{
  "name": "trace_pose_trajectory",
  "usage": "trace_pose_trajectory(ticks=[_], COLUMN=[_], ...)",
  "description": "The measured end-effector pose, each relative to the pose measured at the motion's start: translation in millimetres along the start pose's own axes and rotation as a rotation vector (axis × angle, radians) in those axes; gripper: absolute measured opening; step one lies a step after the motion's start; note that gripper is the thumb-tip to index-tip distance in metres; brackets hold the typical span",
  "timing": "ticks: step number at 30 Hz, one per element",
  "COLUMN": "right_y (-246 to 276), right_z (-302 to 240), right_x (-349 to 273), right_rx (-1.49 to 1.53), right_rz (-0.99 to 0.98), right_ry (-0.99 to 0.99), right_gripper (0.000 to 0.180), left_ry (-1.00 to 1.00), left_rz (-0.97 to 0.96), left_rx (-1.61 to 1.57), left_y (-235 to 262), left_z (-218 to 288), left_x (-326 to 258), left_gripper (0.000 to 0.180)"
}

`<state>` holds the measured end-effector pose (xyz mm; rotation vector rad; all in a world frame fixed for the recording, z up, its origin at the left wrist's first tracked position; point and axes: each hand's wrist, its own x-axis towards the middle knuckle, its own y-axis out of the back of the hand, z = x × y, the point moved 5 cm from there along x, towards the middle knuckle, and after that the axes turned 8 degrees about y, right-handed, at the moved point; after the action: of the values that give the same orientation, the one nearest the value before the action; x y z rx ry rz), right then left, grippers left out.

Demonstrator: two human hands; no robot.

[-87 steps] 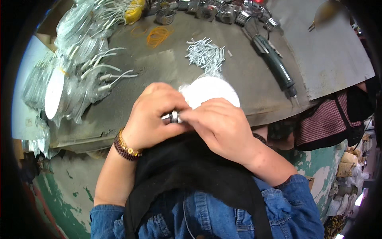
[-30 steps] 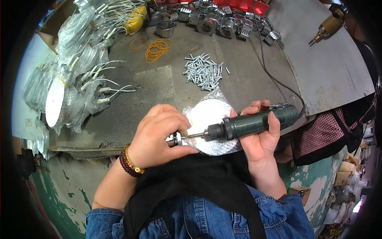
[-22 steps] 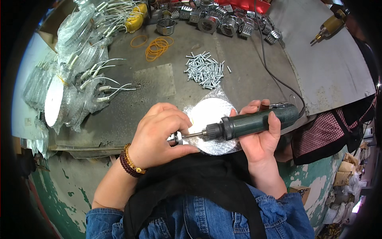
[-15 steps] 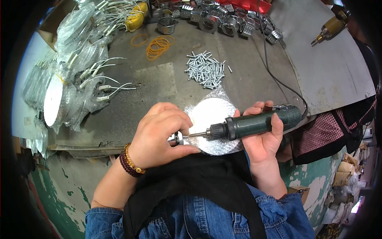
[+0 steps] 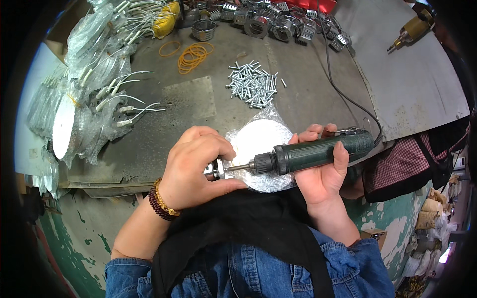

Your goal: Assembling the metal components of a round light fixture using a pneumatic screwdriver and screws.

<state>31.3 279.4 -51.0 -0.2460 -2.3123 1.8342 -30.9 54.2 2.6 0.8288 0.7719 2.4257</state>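
Observation:
My right hand (image 5: 323, 171) is wrapped round a dark green electric screwdriver (image 5: 318, 153), held nearly level with its bit pointing left. In my left hand (image 5: 198, 161) is a small shiny metal part (image 5: 215, 169), pinched between thumb and fingers and mostly hidden by them. The bit's tip meets the right side of that part; whether a screw sits between them cannot be made out. Under both hands, at the table's front edge, lies a round white disc (image 5: 261, 141) in bubble wrap. Beyond it is a heap of silver screws (image 5: 252, 84).
Bubble-wrapped pieces with white wires (image 5: 94, 114) crowd the left. Orange rubber bands (image 5: 193, 58) lie farther back. Chrome slotted housings (image 5: 283, 27) line the far edge. The screwdriver's black cable (image 5: 338, 89) runs across the right side. A brass-coloured power tool (image 5: 412, 32) is at far right.
The screwdriver and my right hand have shifted slightly left, along with the metal part in my left hand. The whole view has also moved a little. Both grips stay the same.

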Motion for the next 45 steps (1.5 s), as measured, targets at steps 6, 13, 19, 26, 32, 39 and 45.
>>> trace_pose_trajectory(ticks=[6, 13, 19, 26, 32, 39, 45], right_y=[1, 1, -2, -15, -11, 1, -1], right_z=[2, 3, 5, -8, -11, -8, -5], right_x=[0, 1, 0, 18, 17, 17, 18], right_rx=[-0.008, -0.007, -0.061, -0.105, -0.122, 0.003, -0.019], right_rz=[-0.013, -0.028, -0.104, -0.283, -0.264, -0.091, -0.042], right_ry=[0.000, 0.015, 0.017, -0.079, -0.001, 0.003, 0.020], right_gripper=[0.031, 0.031, 0.033, 0.057, 0.039, 0.036, 0.032], left_ry=[-0.023, -0.016, 0.000, 0.011, 0.039, 0.038, 0.038], left_rz=[0.029, 0.050, 0.048, 0.042, 0.040, 0.038, 0.044], left_rx=[0.030, 0.049, 0.056, 0.023, -0.027, -0.018, -0.017], left_y=[-2, -3, -1, 0, 1, 1, 1], left_z=[-3, -2, -2, -3, -3, -4, -4], left_x=[-3, -3, -2, -4, -3, -3, -3], left_gripper=[0.048, 0.048, 0.049, 0.052, 0.058, 0.061, 0.062])
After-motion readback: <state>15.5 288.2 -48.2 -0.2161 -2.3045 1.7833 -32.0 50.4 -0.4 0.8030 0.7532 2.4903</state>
